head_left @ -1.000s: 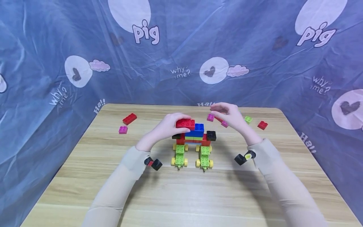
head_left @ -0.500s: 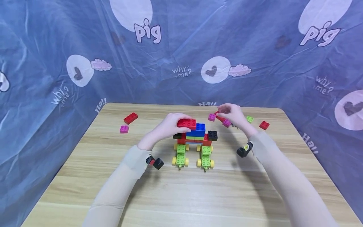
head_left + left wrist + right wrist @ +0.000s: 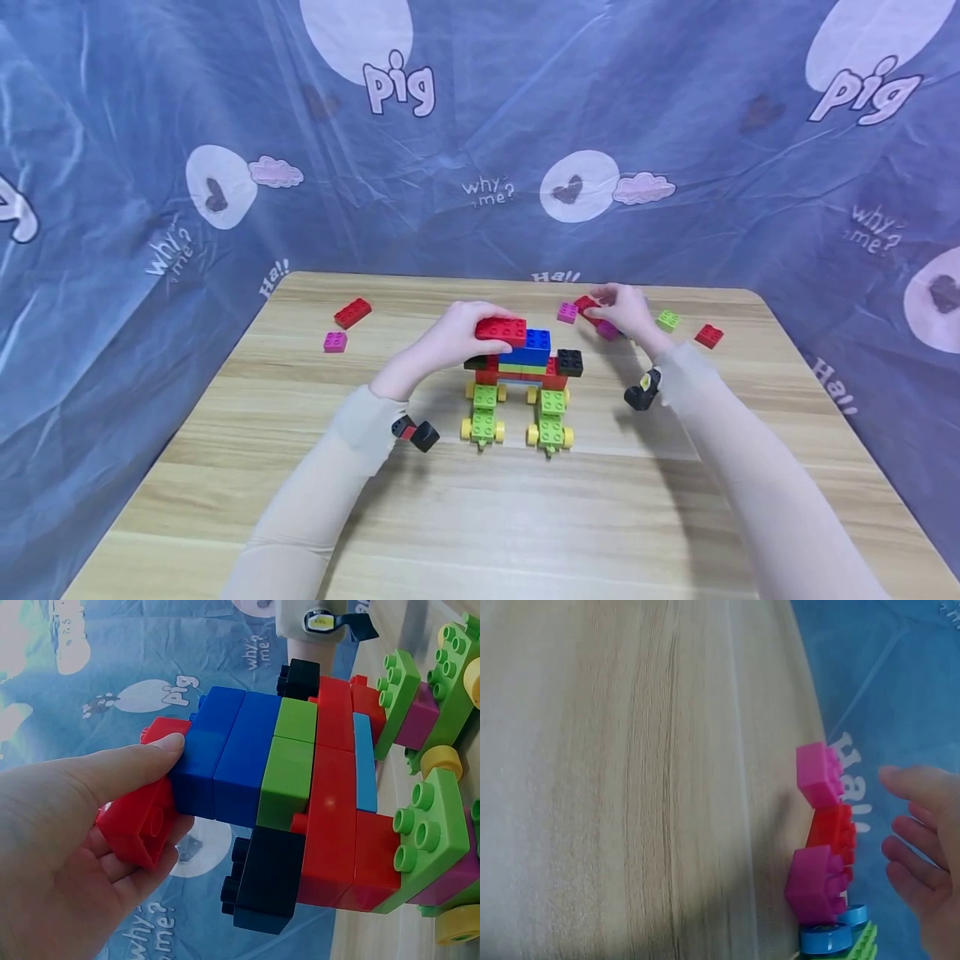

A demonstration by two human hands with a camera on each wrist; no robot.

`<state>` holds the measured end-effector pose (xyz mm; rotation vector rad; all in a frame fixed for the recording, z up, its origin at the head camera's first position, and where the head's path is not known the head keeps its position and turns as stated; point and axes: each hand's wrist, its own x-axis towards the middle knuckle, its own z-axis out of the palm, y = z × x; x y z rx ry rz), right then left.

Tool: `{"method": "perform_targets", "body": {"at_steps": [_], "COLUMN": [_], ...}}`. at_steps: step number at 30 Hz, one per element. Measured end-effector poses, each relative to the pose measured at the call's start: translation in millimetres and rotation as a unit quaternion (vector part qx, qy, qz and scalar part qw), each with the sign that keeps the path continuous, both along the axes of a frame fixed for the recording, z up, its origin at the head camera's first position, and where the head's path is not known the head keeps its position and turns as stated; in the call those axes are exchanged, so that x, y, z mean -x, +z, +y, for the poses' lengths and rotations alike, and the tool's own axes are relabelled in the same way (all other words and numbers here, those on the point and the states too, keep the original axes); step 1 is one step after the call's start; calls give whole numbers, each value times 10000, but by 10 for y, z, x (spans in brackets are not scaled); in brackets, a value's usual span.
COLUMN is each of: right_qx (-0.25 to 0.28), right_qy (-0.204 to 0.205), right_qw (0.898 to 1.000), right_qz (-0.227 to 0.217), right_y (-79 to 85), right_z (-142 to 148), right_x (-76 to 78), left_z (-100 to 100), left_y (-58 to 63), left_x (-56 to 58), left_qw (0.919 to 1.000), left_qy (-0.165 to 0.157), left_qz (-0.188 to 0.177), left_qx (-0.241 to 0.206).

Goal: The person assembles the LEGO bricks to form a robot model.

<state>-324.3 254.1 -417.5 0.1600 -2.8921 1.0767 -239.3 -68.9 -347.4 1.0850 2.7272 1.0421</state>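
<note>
My left hand [image 3: 453, 337] grips a red brick [image 3: 135, 821] at the top of a built brick figure, thumb on one side and fingers below. Under that brick come blue bricks [image 3: 231, 754], green bricks [image 3: 286, 769], red bricks and a black brick [image 3: 266, 877] at each side. The figure's legs end in green wheeled bases [image 3: 483, 427] with yellow wheels. My right hand [image 3: 628, 312] is over a loose red brick [image 3: 829, 829] at the back right, its fingers loosely bent and holding nothing. Pink bricks [image 3: 817, 774] lie at both ends of that red brick.
A red brick [image 3: 352, 312] and a pink brick [image 3: 335, 342] lie at the back left. Further right are a green brick [image 3: 667, 320] and another red brick [image 3: 708, 336]. A piece with blue wheels [image 3: 826, 939] sits near the pink brick. A blue cloth [image 3: 480, 125] hangs behind the table.
My right hand has moved a little right and lower among the loose bricks. My left hand keeps its grip on the red brick. The head view has shifted slightly.
</note>
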Motion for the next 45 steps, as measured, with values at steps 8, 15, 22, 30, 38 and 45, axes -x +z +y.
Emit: {"method": "perform_targets", "body": {"at_steps": [8, 15, 22, 30, 38, 45], "right_qx": [-166, -383, -362, -419, -616, -713], "right_qy": [106, 95, 121, 68, 2, -11], "right_qw": [9996, 9987, 9987, 9978, 9966, 9966], "right_qz": [-183, -321, -346, -506, -543, -402], "right_y": [-105, -148, -197, -249, -291, -330], "right_z": [63, 78, 39, 43, 32, 16], "right_x": [92, 149, 190, 235, 270, 283], "left_z": [5, 5, -3, -2, -6, -9], "left_y": [-19, -28, -30, -26, -36, -38], "left_x": [4, 4, -10, -1, 7, 12], "left_qw": [10000, 9999, 9999, 9999, 9999, 9998], "left_qy": [10, 29, 90, 77, 36, 33], "left_qz": [-52, -50, -66, -33, -40, -127], "left_qx": [-70, -93, -107, -100, -127, -150]}}
